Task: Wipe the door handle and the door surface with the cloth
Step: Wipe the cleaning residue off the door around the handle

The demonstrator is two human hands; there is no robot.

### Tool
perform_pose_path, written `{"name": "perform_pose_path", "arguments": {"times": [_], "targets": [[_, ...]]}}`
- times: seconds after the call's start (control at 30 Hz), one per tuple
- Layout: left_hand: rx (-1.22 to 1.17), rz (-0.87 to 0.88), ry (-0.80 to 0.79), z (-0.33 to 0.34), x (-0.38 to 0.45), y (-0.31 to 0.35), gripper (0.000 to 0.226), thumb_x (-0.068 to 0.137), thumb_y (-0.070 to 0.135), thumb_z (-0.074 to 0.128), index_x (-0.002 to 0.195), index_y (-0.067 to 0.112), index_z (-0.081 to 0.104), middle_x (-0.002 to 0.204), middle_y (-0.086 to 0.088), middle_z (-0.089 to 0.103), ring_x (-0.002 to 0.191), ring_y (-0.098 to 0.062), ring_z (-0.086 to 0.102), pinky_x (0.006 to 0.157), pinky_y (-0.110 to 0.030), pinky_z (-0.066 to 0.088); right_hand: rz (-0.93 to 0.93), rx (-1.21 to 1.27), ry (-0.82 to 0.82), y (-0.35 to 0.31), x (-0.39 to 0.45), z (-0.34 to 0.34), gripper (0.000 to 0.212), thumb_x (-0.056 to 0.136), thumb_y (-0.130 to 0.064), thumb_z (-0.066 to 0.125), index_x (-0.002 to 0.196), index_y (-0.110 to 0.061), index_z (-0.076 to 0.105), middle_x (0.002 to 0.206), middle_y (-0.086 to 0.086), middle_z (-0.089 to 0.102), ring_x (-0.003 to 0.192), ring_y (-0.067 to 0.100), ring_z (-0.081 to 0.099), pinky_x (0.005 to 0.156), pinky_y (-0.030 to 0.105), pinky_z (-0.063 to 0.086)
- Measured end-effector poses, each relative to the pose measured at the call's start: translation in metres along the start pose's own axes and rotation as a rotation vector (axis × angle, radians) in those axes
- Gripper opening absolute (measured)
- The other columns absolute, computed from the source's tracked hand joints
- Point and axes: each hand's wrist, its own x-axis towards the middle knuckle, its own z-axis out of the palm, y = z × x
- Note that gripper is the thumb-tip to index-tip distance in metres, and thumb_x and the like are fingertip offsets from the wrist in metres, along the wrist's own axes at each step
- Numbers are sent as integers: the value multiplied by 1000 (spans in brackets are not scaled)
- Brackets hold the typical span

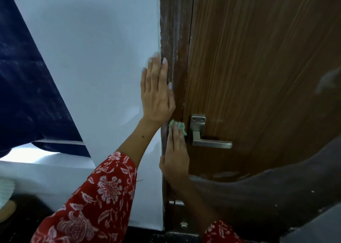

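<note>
One wooden door [258, 67], one metal lever handle [212, 144], one green cloth [178, 126] and two hands appear. The landmark is the lever handle: it is mounted low on the door's left side, its long axis horizontal and its free end pointing right, away from the door edge, with a rectangular metal plate [198, 122] carrying two screws directly above its pivot. The door's grain runs vertically, and its long axis stands upright. Just left of the handle, the right hand [176, 159] lies flat with fingers extended upward, pressing the green cloth against the door edge and the dark wooden door frame [171, 39]; only a small crumpled part of the cloth shows past the fingertips, beside the plate, and whether it touches the plate cannot be told. Above and left of the handle, the left hand [156, 91] is spread flat and grasps nothing, its palm across the seam between the frame and the white wall [92, 48], fingers pointing up. Both forearms emerge from red floral sleeves [96, 196] below the handle. Far left of the handle hangs a dark blue curtain [22, 76]. A dark, blurred shape [276, 187] covers the door's lower right, below and right of the handle. The frame shows whitish streaks above the left hand.
</note>
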Motion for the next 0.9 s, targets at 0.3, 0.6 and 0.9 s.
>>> {"name": "perform_pose_path", "arguments": {"times": [0.3,0.6,0.9], "targets": [[-78,-151,31,21,4,14,52,97,15,37,141,-13,29,147,-34,29,140,-45,23,119,-47,10,26,-229,-221,88,-52,8,93,64,-14,77,143,-8,30,150,11,32,139,27,24,110,46,22],[-43,-141,70,27,0,12,50,98,16,35,139,-12,33,145,-34,34,138,-44,25,118,-44,12,718,226,142,126,-45,-9,103,77,-10,70,149,-16,-3,157,6,-9,137,36,25,93,41,44],[-18,-133,94,26,0,12,49,94,7,41,138,-15,34,144,-36,34,137,-48,28,118,-45,14,1272,1103,-121,72,-35,10,64,78,0,63,135,-14,36,123,8,53,109,21,51,86,34,42]]}}
